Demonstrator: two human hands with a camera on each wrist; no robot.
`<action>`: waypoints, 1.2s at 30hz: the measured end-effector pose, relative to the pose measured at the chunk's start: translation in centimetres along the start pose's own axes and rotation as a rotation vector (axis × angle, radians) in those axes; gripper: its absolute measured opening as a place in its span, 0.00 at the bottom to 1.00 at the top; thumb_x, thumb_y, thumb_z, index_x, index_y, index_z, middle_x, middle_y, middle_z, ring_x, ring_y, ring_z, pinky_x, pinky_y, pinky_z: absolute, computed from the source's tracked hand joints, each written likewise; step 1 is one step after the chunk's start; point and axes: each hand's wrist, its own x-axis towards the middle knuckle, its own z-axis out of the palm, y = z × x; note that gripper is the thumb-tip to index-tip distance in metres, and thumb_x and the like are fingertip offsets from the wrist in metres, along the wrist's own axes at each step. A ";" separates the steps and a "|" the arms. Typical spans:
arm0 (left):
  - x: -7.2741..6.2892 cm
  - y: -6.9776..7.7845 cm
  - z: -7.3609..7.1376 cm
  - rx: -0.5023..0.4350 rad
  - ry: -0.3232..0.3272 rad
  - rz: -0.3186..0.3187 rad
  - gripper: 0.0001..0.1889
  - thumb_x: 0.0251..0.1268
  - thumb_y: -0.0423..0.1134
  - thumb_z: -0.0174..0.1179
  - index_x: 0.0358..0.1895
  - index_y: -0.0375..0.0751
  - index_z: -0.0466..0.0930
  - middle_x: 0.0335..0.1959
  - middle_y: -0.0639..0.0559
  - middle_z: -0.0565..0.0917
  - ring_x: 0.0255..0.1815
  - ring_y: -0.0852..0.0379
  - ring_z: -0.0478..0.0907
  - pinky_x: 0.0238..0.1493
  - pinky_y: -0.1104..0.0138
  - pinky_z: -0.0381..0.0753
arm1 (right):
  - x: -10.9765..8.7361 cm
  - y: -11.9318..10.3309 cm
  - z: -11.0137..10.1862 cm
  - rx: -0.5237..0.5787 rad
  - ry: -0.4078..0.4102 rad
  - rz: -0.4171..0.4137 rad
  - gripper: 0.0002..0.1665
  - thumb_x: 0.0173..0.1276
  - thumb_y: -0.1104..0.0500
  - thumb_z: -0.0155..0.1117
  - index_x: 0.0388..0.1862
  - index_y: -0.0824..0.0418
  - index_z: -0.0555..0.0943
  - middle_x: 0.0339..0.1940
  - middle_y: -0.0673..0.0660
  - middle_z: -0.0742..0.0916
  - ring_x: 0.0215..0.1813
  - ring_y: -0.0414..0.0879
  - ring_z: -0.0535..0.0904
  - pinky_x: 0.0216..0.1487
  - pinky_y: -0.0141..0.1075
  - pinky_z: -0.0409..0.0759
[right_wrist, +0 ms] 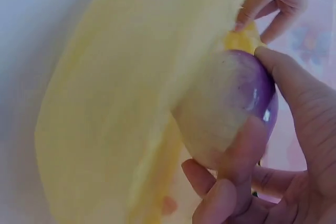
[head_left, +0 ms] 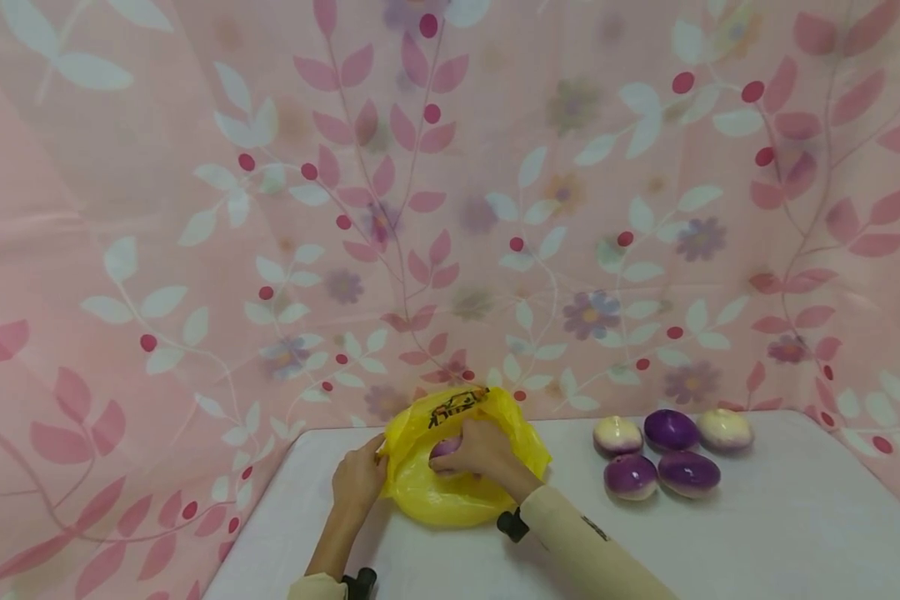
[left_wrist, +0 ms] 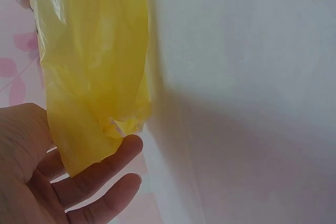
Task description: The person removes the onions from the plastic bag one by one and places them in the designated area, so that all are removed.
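A yellow plastic bag (head_left: 450, 504) with dark print stands on the white table, its mouth spread wide. My left hand (head_left: 360, 475) pinches the bag's left edge; in the left wrist view some fingers (left_wrist: 105, 182) show under the plastic. Within the bag's mouth, my right hand (head_left: 483, 454) holds a glossy purple-and-cream turnip (right_wrist: 231, 103). Thumb and fingers curl round it in the right wrist view, and the bag's side hides part of it. To the right lie several more turnips (head_left: 690, 473), some showing purple, others mostly cream.
The white table (head_left: 787, 525) reaches back to a pink curtain (head_left: 450, 208) printed with leaves and flowers. The turnip group lies in two rows near the table's back right. Dark wrist cameras (head_left: 512, 525) sit on both forearms.
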 end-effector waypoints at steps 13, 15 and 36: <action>-0.2 -0.4 0.1 0.002 0.017 0.006 0.18 0.61 0.32 0.63 0.56 0.41 0.83 0.20 0.50 0.81 0.17 0.54 0.69 0.17 0.60 0.71 | -1.4 0.8 -5.2 0.033 -0.073 -0.065 0.43 0.46 0.34 0.78 0.52 0.60 0.76 0.34 0.52 0.83 0.22 0.50 0.82 0.27 0.42 0.82; -0.2 -0.3 0.1 -0.002 0.012 0.004 0.18 0.61 0.31 0.63 0.56 0.41 0.83 0.19 0.50 0.80 0.16 0.54 0.69 0.17 0.60 0.70 | -1.6 1.0 -5.9 0.029 -0.087 -0.065 0.44 0.46 0.33 0.78 0.53 0.59 0.76 0.32 0.51 0.83 0.22 0.51 0.82 0.27 0.43 0.82; -0.1 -0.4 0.0 0.008 -0.003 -0.018 0.18 0.62 0.34 0.64 0.56 0.42 0.83 0.28 0.45 0.86 0.21 0.51 0.76 0.22 0.56 0.77 | -4.9 5.5 -14.3 0.115 -0.093 -0.029 0.38 0.47 0.36 0.79 0.53 0.52 0.78 0.32 0.53 0.86 0.19 0.52 0.80 0.21 0.40 0.77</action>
